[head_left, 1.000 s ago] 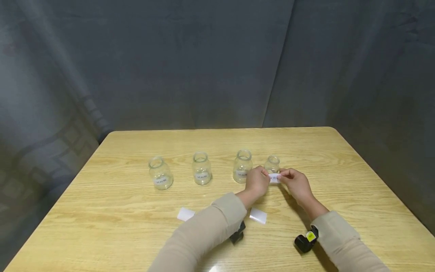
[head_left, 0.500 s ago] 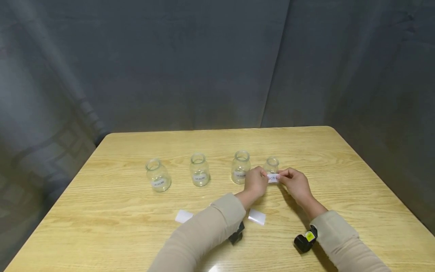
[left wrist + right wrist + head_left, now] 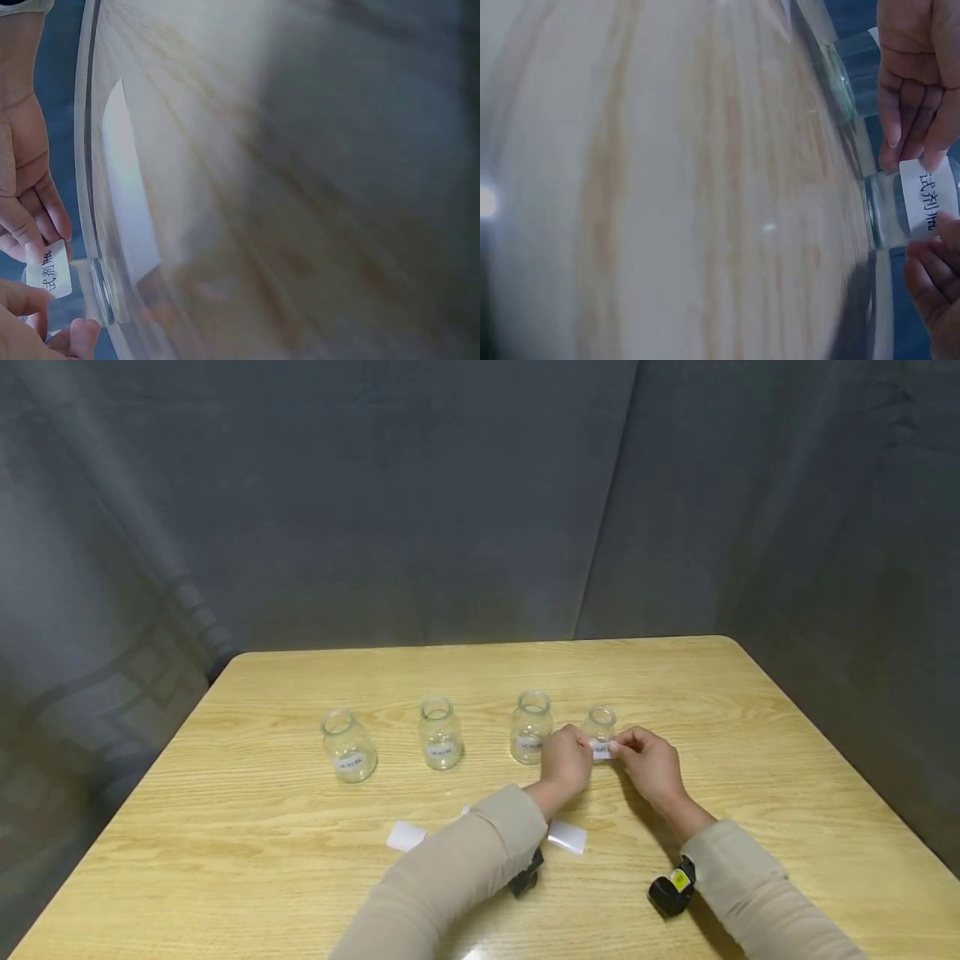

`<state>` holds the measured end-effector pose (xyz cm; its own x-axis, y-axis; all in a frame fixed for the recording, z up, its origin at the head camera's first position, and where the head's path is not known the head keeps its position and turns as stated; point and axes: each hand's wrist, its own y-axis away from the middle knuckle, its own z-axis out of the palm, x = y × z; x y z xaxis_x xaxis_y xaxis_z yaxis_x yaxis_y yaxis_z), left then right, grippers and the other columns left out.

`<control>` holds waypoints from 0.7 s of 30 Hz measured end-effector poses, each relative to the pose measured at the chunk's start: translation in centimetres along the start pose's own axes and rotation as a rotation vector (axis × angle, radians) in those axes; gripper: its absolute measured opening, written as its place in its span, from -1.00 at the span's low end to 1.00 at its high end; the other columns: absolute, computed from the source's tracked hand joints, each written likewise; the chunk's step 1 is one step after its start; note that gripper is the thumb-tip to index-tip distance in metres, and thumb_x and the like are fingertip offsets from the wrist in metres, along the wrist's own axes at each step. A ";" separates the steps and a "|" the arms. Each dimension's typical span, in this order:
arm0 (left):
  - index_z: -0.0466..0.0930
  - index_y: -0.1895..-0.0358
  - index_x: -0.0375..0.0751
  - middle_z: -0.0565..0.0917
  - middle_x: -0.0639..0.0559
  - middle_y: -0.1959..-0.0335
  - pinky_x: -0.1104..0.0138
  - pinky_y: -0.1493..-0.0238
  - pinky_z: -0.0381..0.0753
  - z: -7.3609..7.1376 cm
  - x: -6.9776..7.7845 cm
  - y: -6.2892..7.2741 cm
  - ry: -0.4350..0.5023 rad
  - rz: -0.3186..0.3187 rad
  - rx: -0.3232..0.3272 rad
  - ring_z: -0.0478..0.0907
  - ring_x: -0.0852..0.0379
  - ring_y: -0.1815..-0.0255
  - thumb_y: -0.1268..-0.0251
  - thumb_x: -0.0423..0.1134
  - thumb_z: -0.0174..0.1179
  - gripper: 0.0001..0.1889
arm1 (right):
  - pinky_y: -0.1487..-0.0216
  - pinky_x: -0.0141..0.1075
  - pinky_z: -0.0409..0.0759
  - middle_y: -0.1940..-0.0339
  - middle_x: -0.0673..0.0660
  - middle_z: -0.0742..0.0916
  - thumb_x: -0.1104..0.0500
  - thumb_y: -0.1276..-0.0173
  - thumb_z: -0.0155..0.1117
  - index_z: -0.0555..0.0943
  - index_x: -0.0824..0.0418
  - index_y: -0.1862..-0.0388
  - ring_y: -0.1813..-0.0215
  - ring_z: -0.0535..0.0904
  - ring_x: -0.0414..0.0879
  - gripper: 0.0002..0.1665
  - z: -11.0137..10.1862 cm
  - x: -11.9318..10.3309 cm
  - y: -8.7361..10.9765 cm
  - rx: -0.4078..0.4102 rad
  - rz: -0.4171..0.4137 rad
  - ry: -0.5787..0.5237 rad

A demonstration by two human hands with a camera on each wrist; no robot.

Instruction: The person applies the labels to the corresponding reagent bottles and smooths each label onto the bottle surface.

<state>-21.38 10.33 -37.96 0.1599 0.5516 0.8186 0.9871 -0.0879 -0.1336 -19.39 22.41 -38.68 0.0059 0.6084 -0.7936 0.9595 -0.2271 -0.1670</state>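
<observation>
A white label (image 3: 602,750) printed with dark characters lies across the front of a small clear glass jar (image 3: 602,722). The left hand (image 3: 566,762) pinches the label's left end, while the right hand (image 3: 651,767) pinches its right end between thumb and fingers. In the right wrist view the label (image 3: 928,199) spans the jar's (image 3: 887,210) side, both hands' fingertips at its ends. The left wrist view also has the label (image 3: 51,270) in front of the glass. Whether its whole back touches the glass cannot be told.
Three larger glass jars with similar labels, a left one (image 3: 349,747), a middle one (image 3: 440,735) and a right one (image 3: 531,728), stand in a row. Two white paper pieces, one (image 3: 406,836) partly beside the left sleeve and another (image 3: 567,837), lie on the wooden table (image 3: 262,860).
The label appears to have come slightly closer against the small jar. Both hands keep their pinch on it and have shifted very little. The head view has tilted slightly.
</observation>
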 end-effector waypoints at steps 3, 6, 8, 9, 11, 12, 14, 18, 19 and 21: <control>0.46 0.60 -0.21 0.50 0.05 0.67 0.54 0.62 0.38 -0.1 0.0 0.0 -0.008 0.011 0.000 0.42 0.22 0.62 0.04 -0.48 0.12 -0.88 | 0.55 -0.51 0.43 0.40 0.26 0.64 0.35 -0.12 0.18 0.48 0.38 0.30 0.45 0.47 -0.22 -0.84 0.0 0.0 -0.1 -0.009 -0.029 -0.013; 0.45 0.59 -0.21 0.50 0.06 0.67 0.55 0.64 0.37 -0.2 0.0 0.0 -0.012 0.022 -0.017 0.41 0.23 0.65 0.02 -0.48 0.12 -0.87 | 0.57 -0.52 0.44 0.35 0.33 0.63 0.39 -0.09 0.18 0.43 0.39 0.09 0.42 0.53 -0.14 -0.65 -0.2 0.1 -0.2 -0.037 -0.056 -0.012; 0.44 0.58 -0.21 0.50 0.05 0.67 0.56 0.65 0.37 -0.2 -0.1 0.0 -0.014 0.029 -0.035 0.41 0.24 0.65 0.00 -0.48 0.12 -0.87 | 0.57 -0.52 0.44 0.32 0.35 0.63 0.39 -0.09 0.19 0.39 0.41 -0.02 0.38 0.55 -0.06 -0.54 -0.4 0.1 -0.3 -0.059 -0.075 0.014; 0.44 0.58 -0.21 0.51 0.06 0.67 0.56 0.65 0.37 -0.2 -0.1 0.0 -0.021 0.036 -0.038 0.41 0.24 0.65 0.00 -0.47 0.13 -0.87 | 0.57 -0.51 0.44 0.31 0.35 0.62 0.38 -0.09 0.19 0.38 0.42 -0.05 0.36 0.55 -0.02 -0.51 -0.5 0.1 -0.3 -0.070 -0.083 0.028; 0.44 0.58 -0.21 0.51 0.06 0.66 0.55 0.63 0.37 -0.3 -0.1 0.0 -0.030 0.048 -0.041 0.42 0.24 0.62 0.00 -0.46 0.14 -0.87 | 0.55 -0.50 0.45 0.29 0.35 0.62 0.37 -0.10 0.19 0.36 0.44 -0.07 0.31 0.54 0.04 -0.49 -0.7 0.2 -0.4 -0.086 -0.099 0.051; 0.43 0.58 -0.21 0.51 0.05 0.66 0.55 0.62 0.38 -0.3 -0.1 -0.1 -0.032 0.053 -0.043 0.43 0.23 0.61 0.00 -0.46 0.15 -0.87 | 0.52 -0.49 0.46 0.27 0.36 0.61 0.36 -0.10 0.19 0.37 0.45 -0.06 0.28 0.54 0.06 -0.50 -0.7 0.2 -0.5 -0.090 -0.106 0.058; 0.42 0.57 -0.20 0.51 0.06 0.65 0.54 0.61 0.38 -0.3 -0.1 -0.1 -0.033 0.055 -0.049 0.44 0.22 0.60 0.00 -0.43 0.17 -0.87 | 0.46 -0.43 0.50 0.25 0.36 0.61 0.35 -0.11 0.18 0.38 0.45 -0.04 0.23 0.53 0.10 -0.52 -0.8 0.3 -0.5 -0.096 -0.119 0.066; 0.35 0.49 -0.19 0.46 0.07 0.66 0.52 0.62 0.38 -0.2 0.0 -0.2 -0.050 0.044 -0.060 0.42 0.21 0.61 0.01 -0.39 0.20 -0.83 | 0.23 -0.21 0.53 0.19 0.38 0.59 0.35 -0.10 0.19 0.44 0.42 0.06 0.14 0.51 0.17 -0.62 -0.8 0.3 -0.7 -0.114 -0.137 0.045; 0.33 0.46 -0.19 0.45 0.07 0.66 0.51 0.63 0.38 -0.2 0.1 -0.3 -0.063 0.038 -0.064 0.42 0.21 0.62 0.02 -0.37 0.21 -0.80 | 0.19 -0.15 0.52 0.17 0.38 0.58 0.35 -0.09 0.20 0.44 0.42 0.09 0.11 0.50 0.18 -0.64 -0.8 0.4 -0.7 -0.119 -0.139 0.039; 0.35 0.33 -0.22 0.47 0.06 0.63 0.49 0.57 0.42 -0.1 0.1 -0.4 -0.096 0.039 -0.069 0.45 0.19 0.58 0.04 -0.35 0.24 -0.76 | 0.12 -0.10 0.48 0.14 0.39 0.57 0.35 -0.09 0.20 0.44 0.40 0.14 0.07 0.48 0.19 -0.67 -0.8 0.4 -0.8 -0.138 -0.141 0.024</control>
<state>-21.78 10.34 -37.76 0.2005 0.6231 0.7560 0.9785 -0.1661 -0.1226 -19.92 23.44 -38.42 -0.1261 0.6448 -0.7539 0.9808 -0.0331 -0.1924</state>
